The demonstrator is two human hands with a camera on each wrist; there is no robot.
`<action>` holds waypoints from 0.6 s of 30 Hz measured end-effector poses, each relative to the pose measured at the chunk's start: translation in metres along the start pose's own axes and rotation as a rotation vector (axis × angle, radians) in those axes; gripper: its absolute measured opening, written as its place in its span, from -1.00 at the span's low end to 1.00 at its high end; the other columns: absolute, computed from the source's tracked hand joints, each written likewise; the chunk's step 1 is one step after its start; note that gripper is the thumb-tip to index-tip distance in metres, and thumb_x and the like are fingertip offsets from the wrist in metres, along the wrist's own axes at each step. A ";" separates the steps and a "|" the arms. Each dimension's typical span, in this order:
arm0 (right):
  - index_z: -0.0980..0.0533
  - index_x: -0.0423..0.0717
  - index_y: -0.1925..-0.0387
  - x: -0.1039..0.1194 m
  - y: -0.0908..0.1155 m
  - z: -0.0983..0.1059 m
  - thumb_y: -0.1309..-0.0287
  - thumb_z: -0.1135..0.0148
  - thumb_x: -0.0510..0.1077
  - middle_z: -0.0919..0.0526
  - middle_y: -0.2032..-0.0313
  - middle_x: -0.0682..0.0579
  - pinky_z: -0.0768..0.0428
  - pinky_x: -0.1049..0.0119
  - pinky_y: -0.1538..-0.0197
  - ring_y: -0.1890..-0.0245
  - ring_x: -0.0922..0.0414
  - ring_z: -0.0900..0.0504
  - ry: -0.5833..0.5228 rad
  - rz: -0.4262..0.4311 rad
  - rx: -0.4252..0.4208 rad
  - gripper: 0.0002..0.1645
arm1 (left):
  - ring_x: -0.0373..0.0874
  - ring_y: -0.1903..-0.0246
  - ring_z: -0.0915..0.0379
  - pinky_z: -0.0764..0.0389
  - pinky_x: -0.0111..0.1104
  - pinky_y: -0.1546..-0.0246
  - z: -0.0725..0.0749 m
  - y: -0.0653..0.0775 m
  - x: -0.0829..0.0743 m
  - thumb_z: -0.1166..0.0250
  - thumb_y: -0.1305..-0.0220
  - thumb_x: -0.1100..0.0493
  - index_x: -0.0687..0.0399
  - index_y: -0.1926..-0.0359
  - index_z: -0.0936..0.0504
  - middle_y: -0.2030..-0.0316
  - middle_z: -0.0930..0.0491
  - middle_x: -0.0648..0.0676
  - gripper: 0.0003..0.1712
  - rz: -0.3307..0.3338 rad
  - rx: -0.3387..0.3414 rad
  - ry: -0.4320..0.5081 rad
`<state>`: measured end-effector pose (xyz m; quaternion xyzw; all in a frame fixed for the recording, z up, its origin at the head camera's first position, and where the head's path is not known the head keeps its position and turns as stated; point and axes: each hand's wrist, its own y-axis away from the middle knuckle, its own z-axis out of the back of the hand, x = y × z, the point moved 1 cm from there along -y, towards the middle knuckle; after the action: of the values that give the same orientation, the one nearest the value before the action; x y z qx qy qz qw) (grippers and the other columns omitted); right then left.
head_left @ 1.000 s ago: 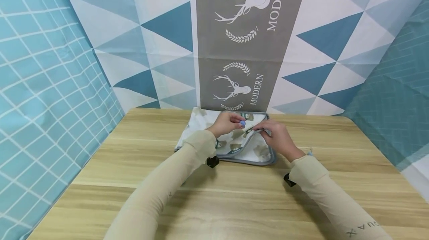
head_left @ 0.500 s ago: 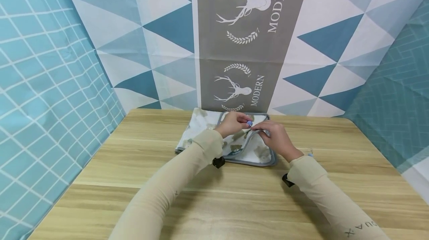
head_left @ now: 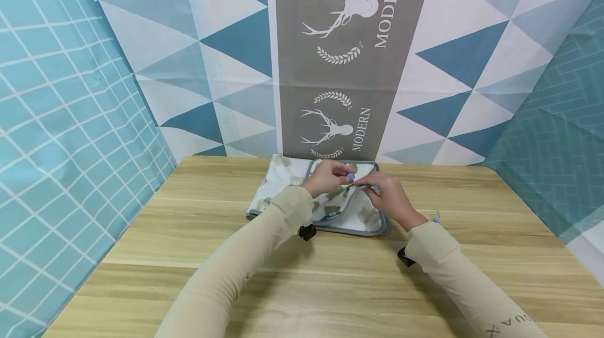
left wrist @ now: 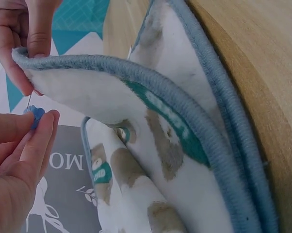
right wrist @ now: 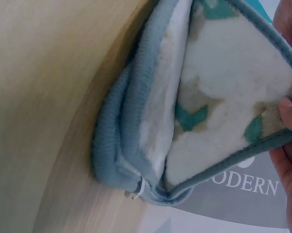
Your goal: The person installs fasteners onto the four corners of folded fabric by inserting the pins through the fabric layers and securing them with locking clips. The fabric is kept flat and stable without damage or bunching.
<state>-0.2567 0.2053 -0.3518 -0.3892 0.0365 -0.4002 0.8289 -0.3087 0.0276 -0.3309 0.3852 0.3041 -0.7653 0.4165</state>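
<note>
A folded fleece blanket (head_left: 283, 174), white with brown and green print and grey-blue stitched edging, lies near the table's back edge. My right hand (head_left: 390, 194) pinches a corner of its top layer and holds it raised; the lifted flap (right wrist: 223, 92) fills much of the right wrist view. Between thumb and fingers, my left hand (head_left: 325, 176) pinches the blue head of a pin (left wrist: 35, 115). Its thin metal shaft points up at the raised corner beside the right fingertips (left wrist: 25, 87). Whether the tip has entered the fabric cannot be told.
Another small blue-headed thing (head_left: 437, 220) lies on the wooden table (head_left: 302, 285), right of the blanket by the right wrist. Patterned cloth (head_left: 236, 65) hangs behind the table, with blue tiled-print cloth (head_left: 56, 133) on the left.
My left hand has moved a little to the right with the pin, up to the raised corner, and then stayed there. The right hand keeps its hold on the corner.
</note>
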 end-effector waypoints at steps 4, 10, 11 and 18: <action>-0.71 -0.13 0.26 -0.001 0.001 0.000 0.02 -0.32 -0.47 -0.77 0.31 -0.03 -0.67 0.09 0.16 0.24 0.02 -0.72 -0.013 0.014 -0.008 -0.71 | 0.04 0.05 -0.64 -0.65 -0.45 0.11 -0.001 0.001 0.000 -0.28 -0.21 0.35 0.27 -0.01 -0.65 0.09 -0.70 0.24 -0.68 0.004 0.003 0.015; -0.71 -0.13 0.26 -0.001 0.002 0.000 0.01 -0.32 -0.46 -0.78 0.30 -0.03 -0.68 0.10 0.13 0.23 0.03 -0.73 -0.036 0.005 0.008 -0.72 | 0.02 0.11 -0.67 -0.65 -0.46 0.11 -0.003 0.002 0.004 -0.29 -0.21 0.33 0.27 0.03 -0.67 0.13 -0.71 0.25 -0.71 0.004 0.005 0.029; -0.71 -0.13 0.26 -0.001 0.003 0.000 0.01 -0.33 -0.46 -0.78 0.30 -0.02 -0.68 0.10 0.12 0.23 0.04 -0.73 -0.038 0.002 0.011 -0.72 | 0.02 0.12 -0.67 -0.65 -0.47 0.12 -0.003 0.002 0.005 -0.29 -0.21 0.33 0.27 0.03 -0.67 0.13 -0.71 0.25 -0.71 0.006 0.006 0.034; -0.71 -0.12 0.26 -0.002 0.007 0.000 -0.02 -0.31 -0.44 -0.78 0.30 -0.02 -0.68 0.11 0.13 0.23 0.03 -0.73 -0.038 -0.008 0.022 -0.73 | -0.02 0.13 -0.67 -0.63 -0.47 0.13 -0.007 0.004 0.007 -0.29 -0.21 0.30 0.20 0.03 -0.68 0.13 -0.72 0.21 -0.71 0.032 -0.003 0.027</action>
<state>-0.2536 0.2089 -0.3571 -0.3880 0.0149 -0.3961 0.8321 -0.3051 0.0287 -0.3410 0.3998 0.3046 -0.7527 0.4252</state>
